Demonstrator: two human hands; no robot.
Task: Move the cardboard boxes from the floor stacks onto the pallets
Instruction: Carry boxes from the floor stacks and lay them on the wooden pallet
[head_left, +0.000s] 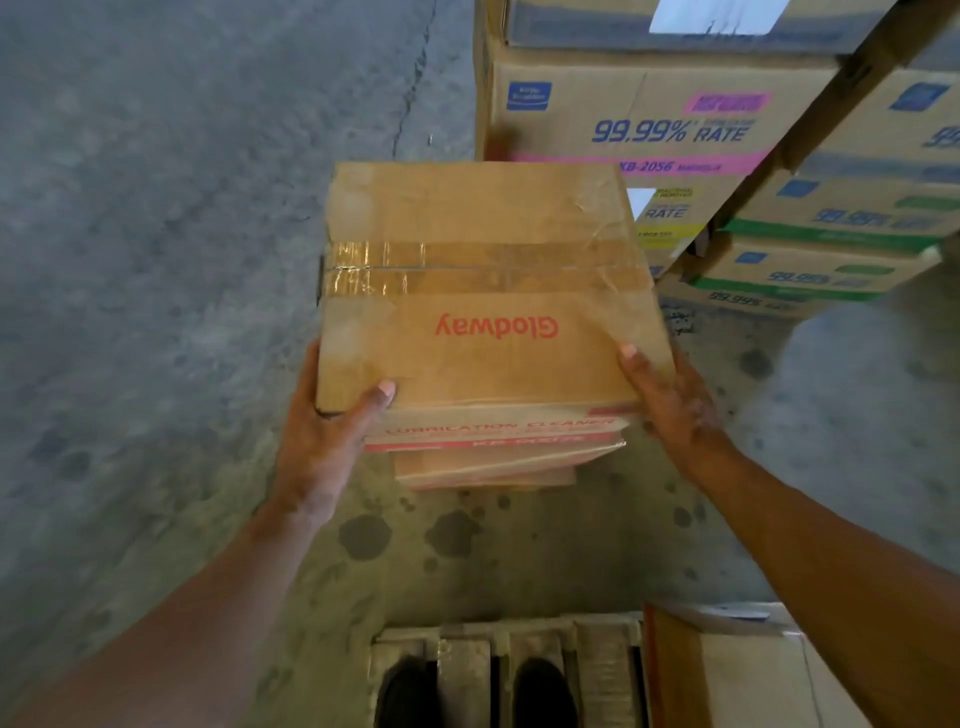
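While both hands, left hand (332, 415) and right hand (670, 395), clasp the Glodway carton (483, 291) at its near corners, its unsupported far end could tip down and slip

The floor (156, 234) is bare grey concrete, rough and mottled; a thin crack (415, 67) runs down it near the top centre; dark round stains (447, 535) dot a paler, sandier patch lower down; the light is dim and even, with a brighter wash on the concrete at the right edge (857, 415); no wall or window shows.
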